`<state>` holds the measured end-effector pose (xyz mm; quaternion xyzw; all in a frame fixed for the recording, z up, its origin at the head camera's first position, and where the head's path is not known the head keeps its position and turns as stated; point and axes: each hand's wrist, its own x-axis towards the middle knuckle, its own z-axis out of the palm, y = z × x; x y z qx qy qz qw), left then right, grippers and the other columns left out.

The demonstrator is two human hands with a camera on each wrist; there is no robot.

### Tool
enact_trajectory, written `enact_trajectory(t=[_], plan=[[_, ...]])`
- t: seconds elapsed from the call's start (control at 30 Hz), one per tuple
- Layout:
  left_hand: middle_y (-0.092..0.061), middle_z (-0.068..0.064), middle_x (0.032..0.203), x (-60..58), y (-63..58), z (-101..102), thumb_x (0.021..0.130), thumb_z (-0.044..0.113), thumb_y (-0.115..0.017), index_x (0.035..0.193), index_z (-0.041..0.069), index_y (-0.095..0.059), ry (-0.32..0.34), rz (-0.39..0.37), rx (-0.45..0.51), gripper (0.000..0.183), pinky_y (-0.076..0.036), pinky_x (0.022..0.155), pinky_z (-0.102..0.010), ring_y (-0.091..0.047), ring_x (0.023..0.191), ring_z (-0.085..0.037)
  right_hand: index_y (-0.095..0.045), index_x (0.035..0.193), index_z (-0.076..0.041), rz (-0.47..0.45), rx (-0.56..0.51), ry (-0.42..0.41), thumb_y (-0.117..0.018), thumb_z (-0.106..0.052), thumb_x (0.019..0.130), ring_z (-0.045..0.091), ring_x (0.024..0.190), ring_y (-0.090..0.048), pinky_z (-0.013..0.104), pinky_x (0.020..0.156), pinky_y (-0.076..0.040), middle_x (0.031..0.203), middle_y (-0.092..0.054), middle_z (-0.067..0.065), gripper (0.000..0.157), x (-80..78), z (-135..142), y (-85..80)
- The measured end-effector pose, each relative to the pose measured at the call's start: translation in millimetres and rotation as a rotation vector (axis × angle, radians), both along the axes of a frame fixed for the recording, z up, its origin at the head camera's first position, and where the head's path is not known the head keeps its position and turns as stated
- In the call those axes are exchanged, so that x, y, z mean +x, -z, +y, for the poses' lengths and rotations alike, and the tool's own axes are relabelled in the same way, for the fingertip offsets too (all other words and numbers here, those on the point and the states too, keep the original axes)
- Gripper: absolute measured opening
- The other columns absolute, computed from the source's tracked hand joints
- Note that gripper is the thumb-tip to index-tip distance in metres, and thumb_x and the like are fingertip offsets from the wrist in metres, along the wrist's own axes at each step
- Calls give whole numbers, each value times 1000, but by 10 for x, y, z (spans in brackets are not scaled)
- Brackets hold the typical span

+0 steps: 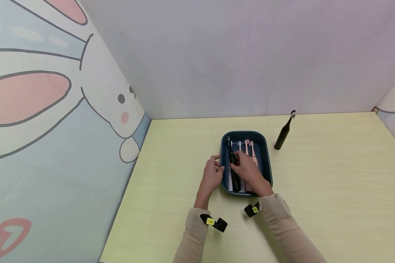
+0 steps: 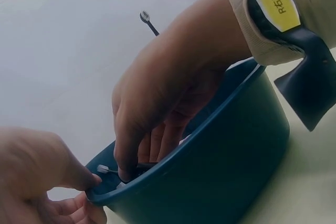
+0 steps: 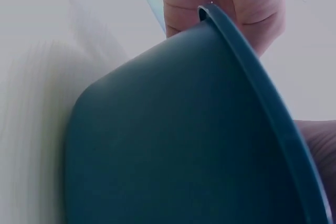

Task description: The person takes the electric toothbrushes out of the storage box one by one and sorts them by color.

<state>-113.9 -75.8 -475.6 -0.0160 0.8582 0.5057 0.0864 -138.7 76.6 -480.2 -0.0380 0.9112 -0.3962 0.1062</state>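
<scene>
A dark blue plastic bin (image 1: 268, 164) stands on the table, holding several toothbrushes. At its left side my left hand (image 1: 213, 174) holds the rim, thumb inside and fingers outside in the left wrist view. My right hand (image 1: 248, 170) reaches down into the bin from the right, its thumb and fingers pinching a black electric toothbrush (image 1: 235, 180) that lies lengthwise along the left side. Pink toothbrushes (image 1: 252, 148) and a white one (image 1: 239, 144) lie beside it, partly hidden under the right hand. The bin's outer wall (image 3: 157, 129) fills most of the right wrist view.
Another black electric toothbrush (image 1: 283, 137) stands upright on the table, behind and to the right of the bin. The pale wood-look table (image 1: 332, 175) meets a plain wall (image 1: 250, 65) at the back. A wall with a cartoon rabbit (image 1: 52, 146) borders the left.
</scene>
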Motion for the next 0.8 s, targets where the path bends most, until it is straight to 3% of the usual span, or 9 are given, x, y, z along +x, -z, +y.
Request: enact_trajectory(t=[0.2, 0.43, 0.6, 0.8], plan=[[-52, -11, 102, 0, -7, 5, 95, 7, -54, 136, 7, -46, -3, 4, -1, 42, -44, 62, -25, -52, 75, -14, -50, 129, 3, 50, 47, 2, -66, -19, 89, 25, 86, -58, 42, 78, -52, 107, -62, 18, 48, 30, -27, -32], [-52, -10, 101, -3, 6, 8, 95, 7, -55, 136, 7, -46, -7, 5, -1, 42, -44, 63, -25, -53, 76, -13, -52, 128, 1, 72, 56, 34, -67, -20, 89, 26, 90, -58, 43, 82, -52, 110, -63, 18, 47, 60, -48, -19], [-52, -9, 101, 0, 17, 10, 95, 8, -55, 137, 8, -46, -3, 5, -22, 42, -44, 64, -25, -53, 77, -13, -50, 130, 1, 51, 19, 52, -66, -19, 89, 29, 98, -61, 45, 88, -51, 117, -62, 20, 48, 62, -25, -3], [-52, -8, 101, -5, 20, 2, 96, 8, -55, 136, 8, -46, 4, 15, -24, 42, -45, 65, -26, -53, 78, -14, -49, 133, -2, 31, -46, 70, -65, -20, 90, 30, 103, -63, 45, 86, -52, 121, -61, 19, 49, 45, 27, 16]])
